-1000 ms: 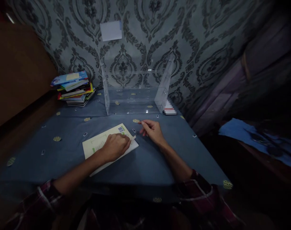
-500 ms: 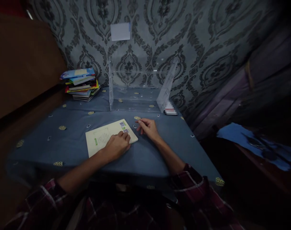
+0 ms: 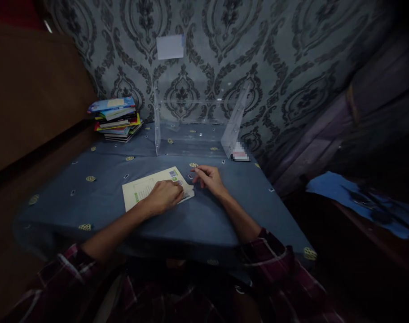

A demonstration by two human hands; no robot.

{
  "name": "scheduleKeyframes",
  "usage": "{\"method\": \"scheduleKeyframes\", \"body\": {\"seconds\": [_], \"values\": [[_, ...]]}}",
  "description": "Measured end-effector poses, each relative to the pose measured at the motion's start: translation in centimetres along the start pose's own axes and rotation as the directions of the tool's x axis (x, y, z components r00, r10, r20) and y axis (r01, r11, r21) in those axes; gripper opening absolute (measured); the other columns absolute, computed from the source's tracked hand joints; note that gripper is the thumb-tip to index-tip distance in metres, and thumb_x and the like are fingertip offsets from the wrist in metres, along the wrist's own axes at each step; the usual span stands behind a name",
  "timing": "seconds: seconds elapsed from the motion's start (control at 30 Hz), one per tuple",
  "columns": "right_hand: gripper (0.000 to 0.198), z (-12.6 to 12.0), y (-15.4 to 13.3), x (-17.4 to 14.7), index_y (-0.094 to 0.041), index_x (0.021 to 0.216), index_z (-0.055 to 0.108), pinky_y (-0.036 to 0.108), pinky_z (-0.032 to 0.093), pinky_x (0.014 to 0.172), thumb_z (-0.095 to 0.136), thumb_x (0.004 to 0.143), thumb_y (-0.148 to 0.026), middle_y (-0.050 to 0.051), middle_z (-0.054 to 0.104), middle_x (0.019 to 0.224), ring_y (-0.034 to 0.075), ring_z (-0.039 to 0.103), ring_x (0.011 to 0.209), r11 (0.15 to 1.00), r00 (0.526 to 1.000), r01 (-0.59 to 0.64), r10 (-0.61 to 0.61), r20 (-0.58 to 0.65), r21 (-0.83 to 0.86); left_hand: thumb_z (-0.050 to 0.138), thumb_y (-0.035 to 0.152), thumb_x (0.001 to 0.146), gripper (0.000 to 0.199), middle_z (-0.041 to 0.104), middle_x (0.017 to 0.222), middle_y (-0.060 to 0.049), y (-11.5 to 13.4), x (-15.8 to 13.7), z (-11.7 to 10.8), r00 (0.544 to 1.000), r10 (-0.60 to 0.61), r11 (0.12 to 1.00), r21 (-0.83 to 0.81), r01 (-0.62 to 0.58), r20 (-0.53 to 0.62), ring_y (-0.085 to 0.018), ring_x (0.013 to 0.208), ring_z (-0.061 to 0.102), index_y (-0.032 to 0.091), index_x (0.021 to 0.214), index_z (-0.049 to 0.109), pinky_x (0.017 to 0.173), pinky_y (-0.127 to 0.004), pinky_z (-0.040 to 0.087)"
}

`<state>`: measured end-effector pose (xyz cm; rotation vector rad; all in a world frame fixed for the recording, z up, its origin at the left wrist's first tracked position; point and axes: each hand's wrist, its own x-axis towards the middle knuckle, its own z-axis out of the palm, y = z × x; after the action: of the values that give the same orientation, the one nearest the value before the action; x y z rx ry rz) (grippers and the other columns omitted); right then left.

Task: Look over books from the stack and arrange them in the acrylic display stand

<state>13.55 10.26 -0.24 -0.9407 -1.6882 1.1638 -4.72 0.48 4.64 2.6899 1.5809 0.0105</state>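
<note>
A pale cream book (image 3: pixel 132 189) with green print and a barcode lies at an angle on the table. My left hand (image 3: pixel 165 196) is over its right part, fingers bent down and closed at the cover. Beside those fingers the book's right edge is bent up a little, and my fingertips are partly hidden. Just right of the book, my right hand (image 3: pixel 209 179) rests with loosely curled fingers, thumb apart from them, and no object shows in it.
A clear plastic rack (image 3: pixel 233 128) stands at the back against the patterned wall. Left of it is a stack of books (image 3: pixel 118 121). A small pixelated item (image 3: pixel 240 153) sits by the rack's right foot. Blue cloth (image 3: pixel 339 193) lies off to the right.
My left hand's fingers have curled in more, and the book's right edge has lifted and bent. My right hand stays nearly in place. The view has shifted slightly.
</note>
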Motion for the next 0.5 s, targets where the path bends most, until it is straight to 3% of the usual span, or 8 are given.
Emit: {"method": "scheduleKeyframes", "body": {"seconds": [0.3,0.5], "values": [[0.047,0.39,0.06,-0.09,-0.014,0.086,0.073,0.022,0.031,0.036,0.064,0.077,-0.059,0.002,0.066,0.056,0.007,0.039,0.033,1.000,0.999,0.004,-0.005,0.037,0.025,0.041,0.023,0.101,0.031,0.072,0.099,-0.009,-0.32,-0.07,-0.56,1.000,-0.026,0.998,-0.056,0.026,0.004,-0.023,0.091,0.067,0.015,0.096,0.070,0.079,-0.032,0.048],[0.047,0.38,-0.24,-0.56,-0.013,0.090,0.074,0.023,0.034,0.039,0.061,0.081,-0.058,0.003,0.068,0.059,0.008,0.040,0.036,0.999,0.999,0.029,-0.029,0.014,-0.022,0.043,0.027,0.102,0.028,0.070,0.105,-0.010,0.41,-0.48,0.15,0.999,-0.040,0.999,0.016,0.040,0.006,-0.025,0.100,0.065,0.014,0.099,0.068,0.076,-0.031,0.049]]}}
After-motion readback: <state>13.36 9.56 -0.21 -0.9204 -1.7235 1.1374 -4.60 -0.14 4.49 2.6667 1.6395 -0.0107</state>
